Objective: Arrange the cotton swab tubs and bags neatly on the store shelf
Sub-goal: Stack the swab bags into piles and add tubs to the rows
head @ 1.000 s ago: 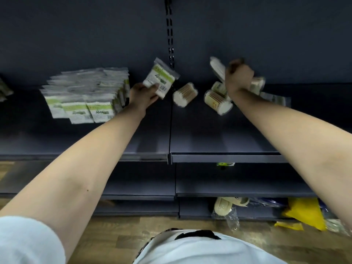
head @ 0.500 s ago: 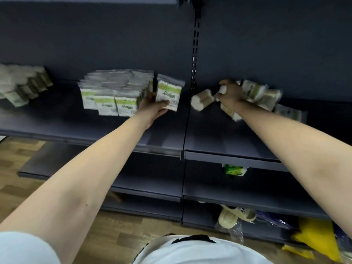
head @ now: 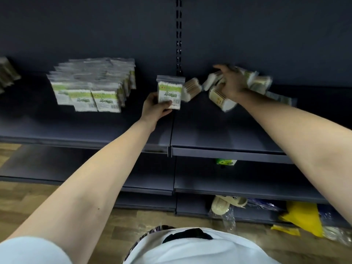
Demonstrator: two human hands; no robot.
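My left hand point(head: 155, 108) grips a cotton swab bag point(head: 170, 91) with a green label, held upright near the shelf's centre post. To its left stand neat rows of the same bags point(head: 91, 88) on the dark shelf point(head: 85, 128). My right hand point(head: 231, 83) reaches into a loose heap of round swab tubs; its fingers are spread over a tub point(head: 222, 99) lying on its side, and its grip is blurred. Another tub point(head: 191, 89) lies on its side just right of the held bag. More tubs point(head: 257, 82) and a flat bag point(head: 280, 98) lie behind my right wrist.
Another stack of packets point(head: 7, 75) shows at the far left of the shelf. Lower shelves hold a green box point(head: 225, 161). On the wooden floor lie a beige slipper point(head: 226, 203), clear plastic and a yellow bag point(head: 302, 218).
My left hand has carried the bag down from the back panel to stand upright near the post. My right hand has opened and spread over the tub heap. The camera moved closer.
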